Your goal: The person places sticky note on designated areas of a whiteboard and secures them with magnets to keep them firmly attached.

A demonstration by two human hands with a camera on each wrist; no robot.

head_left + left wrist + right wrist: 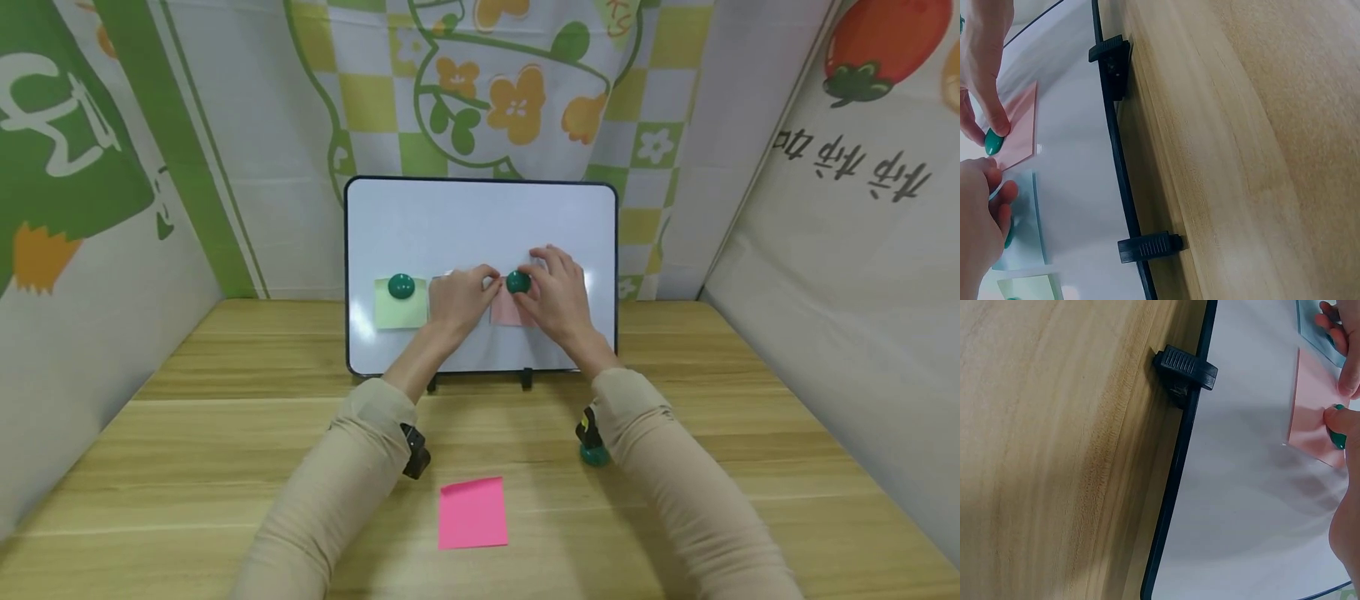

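My right hand (558,292) pinches a round green magnet (517,282) between thumb and fingers, over the upper part of a light pink sticky note (507,313) on the whiteboard (480,225). At that note's upper left corner, my left hand (459,302) pinches the paper between thumb and forefinger, its other fingers curled. Behind the left hand lies a light blue sticky note (1029,228), mostly hidden in the head view, with a green magnet (1009,234) on it. Further left, a pale green sticky note (390,315) is under another green magnet (401,286).
The black-framed whiteboard stands tilted in a black stand with two clips (1147,247). On the wooden table (187,467), a bright pink sticky note (472,515) lies between the forearms. A green magnet (595,456) sits partly hidden by the right wrist. Printed curtains (847,275) enclose the table.
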